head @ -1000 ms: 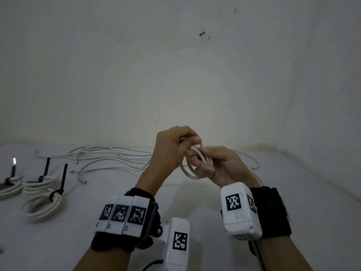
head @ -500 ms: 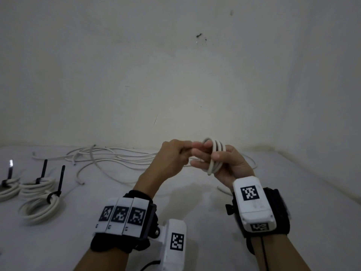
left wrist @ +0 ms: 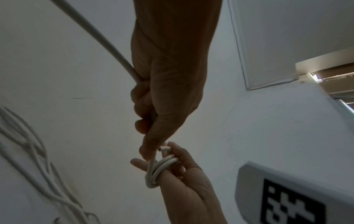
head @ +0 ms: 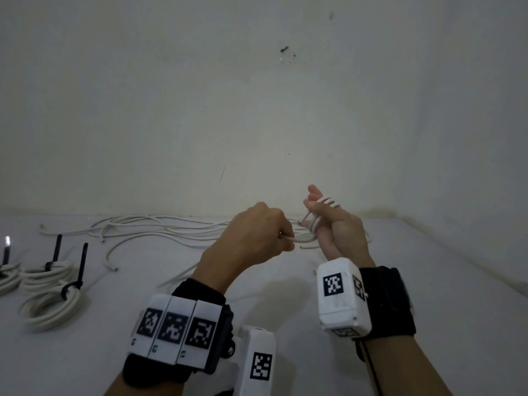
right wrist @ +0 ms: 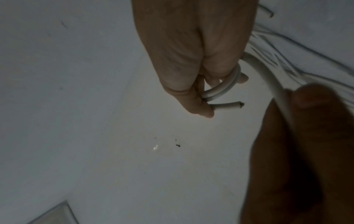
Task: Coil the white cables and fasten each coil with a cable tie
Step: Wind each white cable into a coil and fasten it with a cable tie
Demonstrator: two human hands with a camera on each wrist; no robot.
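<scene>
— What fills the room from where you stand?

— A bare pale wall (head: 257, 110), marked with a dark speck high up, and below it the white tabletop (head: 428, 324) that runs to the wall's foot.

— And on the tabletop?

— A sprawl of loose white cables (head: 148, 228) lies along the back, near the wall, behind the hands. Far left sit three finished coils (head: 48, 304), side by side, each cinched with a black cable tie (head: 81, 267) whose tail stands upright. The leftmost coil is cut off by the edge of view.

— Where is the cable being worked?

— In the air above the tabletop, between the two hands. The right hand (head: 337, 232) is raised, and several turns of the white cable (head: 328, 202) are wound round its fingers, the thumb pinning them; a cut end pokes out by the thumb.

— The left?

— The left hand (head: 254, 238) is closed in a fist round the free run of the same cable, just beside the right hand, and the line trails back from it.

— Anything blocking your sight?

— The left hand's back hides its own fingertips, and both wrists carry black straps with white marker blocks (head: 340, 298).
</scene>
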